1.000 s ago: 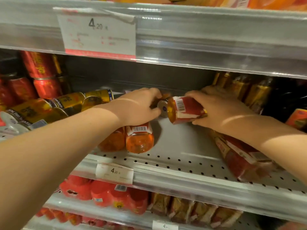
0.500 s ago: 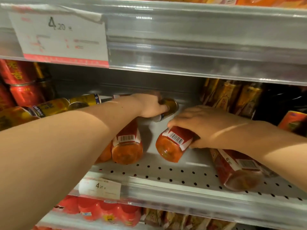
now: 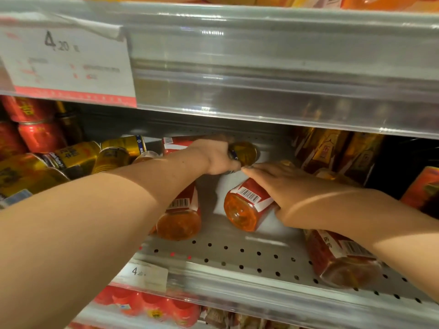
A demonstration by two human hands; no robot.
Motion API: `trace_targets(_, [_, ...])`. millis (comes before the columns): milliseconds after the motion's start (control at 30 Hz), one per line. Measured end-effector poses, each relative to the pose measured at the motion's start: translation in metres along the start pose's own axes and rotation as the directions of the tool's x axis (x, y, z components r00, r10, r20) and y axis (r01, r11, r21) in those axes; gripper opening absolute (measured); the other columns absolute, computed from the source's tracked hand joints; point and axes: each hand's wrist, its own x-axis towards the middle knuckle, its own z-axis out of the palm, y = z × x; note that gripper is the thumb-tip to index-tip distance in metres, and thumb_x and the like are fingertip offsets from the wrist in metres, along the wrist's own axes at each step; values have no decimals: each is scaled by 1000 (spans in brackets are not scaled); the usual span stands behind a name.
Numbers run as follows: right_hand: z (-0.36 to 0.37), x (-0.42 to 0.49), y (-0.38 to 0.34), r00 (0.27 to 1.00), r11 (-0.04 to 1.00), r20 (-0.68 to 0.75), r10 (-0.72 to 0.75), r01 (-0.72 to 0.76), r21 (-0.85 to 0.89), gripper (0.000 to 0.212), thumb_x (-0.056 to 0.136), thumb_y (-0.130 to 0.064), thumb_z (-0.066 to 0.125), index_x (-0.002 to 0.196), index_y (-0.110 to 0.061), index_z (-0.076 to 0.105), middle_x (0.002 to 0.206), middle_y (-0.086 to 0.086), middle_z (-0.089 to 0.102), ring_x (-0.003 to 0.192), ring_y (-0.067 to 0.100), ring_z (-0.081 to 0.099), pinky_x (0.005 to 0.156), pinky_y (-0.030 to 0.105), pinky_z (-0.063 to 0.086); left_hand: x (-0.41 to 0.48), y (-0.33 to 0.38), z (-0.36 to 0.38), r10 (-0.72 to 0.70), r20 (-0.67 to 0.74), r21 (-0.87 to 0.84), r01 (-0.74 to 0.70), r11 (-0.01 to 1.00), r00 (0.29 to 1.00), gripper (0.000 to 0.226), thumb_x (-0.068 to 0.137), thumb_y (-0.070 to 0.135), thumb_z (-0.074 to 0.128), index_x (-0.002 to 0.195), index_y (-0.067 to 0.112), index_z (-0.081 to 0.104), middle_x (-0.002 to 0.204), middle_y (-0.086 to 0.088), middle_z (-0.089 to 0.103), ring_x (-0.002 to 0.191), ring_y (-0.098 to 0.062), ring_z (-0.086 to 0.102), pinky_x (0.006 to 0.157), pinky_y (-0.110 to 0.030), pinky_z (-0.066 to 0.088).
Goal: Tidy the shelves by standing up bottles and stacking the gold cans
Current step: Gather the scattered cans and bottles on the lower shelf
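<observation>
Left hand (image 3: 217, 159) is reaching to the back of the shelf (image 3: 237, 255), fingers curled round one gold can (image 3: 245, 153) lying on its side mid-frame. Right hand (image 3: 282, 188) lies over a bottle (image 3: 244, 207) that's down flat just right of centre, base towards the camera. I can't tell whether it's actually clamped on or just pressing.

Bottle count, all with red labels and all lying down, comes to four:
- the one under the right hand
- a second bottle (image 3: 181, 219) under the left forearm
- a third bottle (image 3: 339, 260) lower right, under the right arm
- a fourth bottle (image 3: 174, 144) just behind the left wrist, mostly hidden

Left of frame there's a heap of toppled gold cans (image 3: 76, 155). I count at least five, but it's blurry. Behind them, upper left, are three red cans (image 3: 39, 135), stacked upright.

Two price tags – a big tag (image 3: 66, 62) upper left and a small tag (image 3: 142, 273) on the shelf's front edge.
</observation>
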Motion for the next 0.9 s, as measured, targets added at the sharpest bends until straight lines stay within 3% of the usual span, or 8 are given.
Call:
trace_targets(100, [-3,-3,-5,998,995,-52,25,-20,95,99,88,-12,66,158,-37,1,164,-12,10,151,17,8,121,39,15,-22,-2,-18,14,-36,-101,-18,995,999,49,85,61,64,118,26,63,107,-1,68,97,-18,63,88,-37,52])
trace_targets(267, [-18,-5,-29,982,968,-170,78,-34,250,78,94,-19,59,156,-39,16,161,-10,22,148,15,21,119,34,22,-78,-24,-51,-131,-59,-127,123,984,990,59,82,83,50,123,40,58,101,11,57,81,-10,52,61,-23,35])
trace_targets(400, [-30,2,-69,931,909,-342,129,27,415,49,100,-44,44,147,-43,33,148,-9,46,131,12,46,96,25,40,-125,-62,-64,-33,-221,-208,-14,978,975,58,83,70,64,133,45,50,118,18,56,102,-7,54,81,-21,42])
trace_targets(500, [-31,17,-117,951,857,-237,198,-50,514,57,93,-71,35,144,-44,33,145,-9,50,124,15,53,91,33,47,-156,-92,-69,-4,-299,-224,-66,972,954,55,79,65,70,128,55,46,114,29,55,109,-4,57,86,-18,41])
trace_targets(600, [-25,32,-158,940,835,-125,317,-214,508,75,81,-87,27,144,-46,23,135,-6,53,106,19,60,78,35,51,-174,-126,-75,-35,-321,-234,-43,971,946,72,66,76,63,132,50,51,123,22,65,110,-7,64,96,-32,52])
trace_targets(667, [-22,40,-171,923,849,-128,362,-269,455,68,84,-80,35,142,-46,21,116,-5,55,82,14,57,66,31,51,-184,-146,-80,-77,-300,-309,-20,951,951,81,59,77,64,133,47,53,123,17,67,108,-10,67,95,-39,56])
trace_targets(800, [-16,53,-176,893,771,15,449,-396,498,58,93,-59,47,144,-41,27,128,-3,56,92,19,59,79,35,52,-201,-172,-87,-65,-295,-385,-56,921,953,60,57,74,68,114,68,53,105,26,72,93,2,70,86,-37,60])
trace_targets(900, [-13,52,-172,876,702,124,466,-451,551,56,95,-62,44,145,-42,27,109,-8,59,80,10,57,70,28,46,-213,-180,-90,-52,-289,-347,-54,936,956,55,59,78,65,111,74,48,103,31,68,89,6,68,80,-33,60])
